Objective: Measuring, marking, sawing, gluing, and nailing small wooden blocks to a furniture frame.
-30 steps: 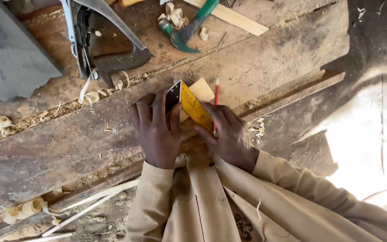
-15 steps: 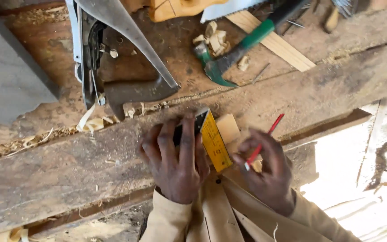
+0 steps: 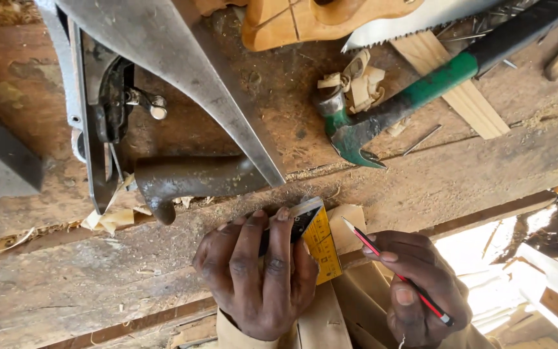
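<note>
Head view looks straight down on a worn workbench (image 3: pixel 473 184). Left hand (image 3: pixel 259 274) lies flat, fingers spread, pressing a yellow-bladed square (image 3: pixel 318 239) down against a small pale wood piece (image 3: pixel 350 226) at the bench's near edge. Right hand (image 3: pixel 421 291) pinches a red pencil (image 3: pixel 395 276) in a writing grip; its tip sits just beside the square's blade, over the wood piece. By the look of it, the step in hand is marking a line along the square. Drawing that line calls for the left hand to keep the square from slipping while the pencil tip runs tight against the blade's edge; any shift of the blade would throw the line off

Farther back on the bench lie a green-handled claw hammer (image 3: pixel 408 110), its head near a knot of curled shavings (image 3: pixel 353 81), a saw (image 3: pixel 330 19) with a wooden handle at the top edge, a loose nail (image 3: pixel 421 140), a thin pale slat (image 3: pixel 460 90) under the hammer's handle, and a large grey metal tool (image 3: pixel 163 97) at the left. None of them touches the wood piece or the hands; the hammer's claw is the nearest, and it is well apart from the pencil's path
</note>
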